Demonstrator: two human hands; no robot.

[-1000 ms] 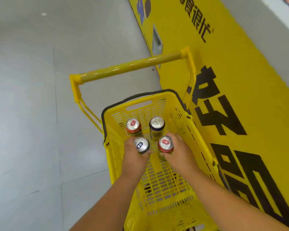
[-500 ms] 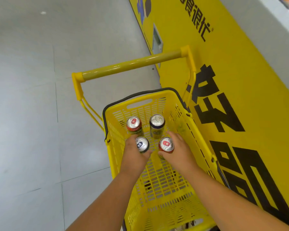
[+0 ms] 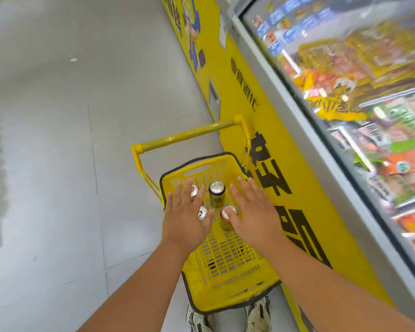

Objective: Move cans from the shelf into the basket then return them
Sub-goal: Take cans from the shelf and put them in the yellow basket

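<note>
Both hands over the basket, palms down, fingers spread — nothing held. Left hand grip released, hovering above the left pair of cans. Right hand grip released too, thumb tip over or on the lid of the near-right can; cannot tell if it touches.

Four cans stand upright in the far half of the yellow basket, roughly a 2x2 block:
- far-right can — dark body, silver lid, fully in view between the two hands
- far-left can — mostly hidden behind the left hand's fingers, silver lid with red showing
- near-left can — partly covered by the left hand, silver lid
- near-right can — yellow body, red band at the top

Near half of the basket is bare mesh. Basket sits on the grey tiled floor, its long pull handle raised at the far end. Basket's right side is close against the yellow base panel with black lettering. Above and right of the panel — a glass-fronted display case with packaged goods, blurred, labels unreadable.

Two white sneakers show at the bottom edge, just behind the basket's near rim. Both forearms bare, reaching in from the near edge.
</note>
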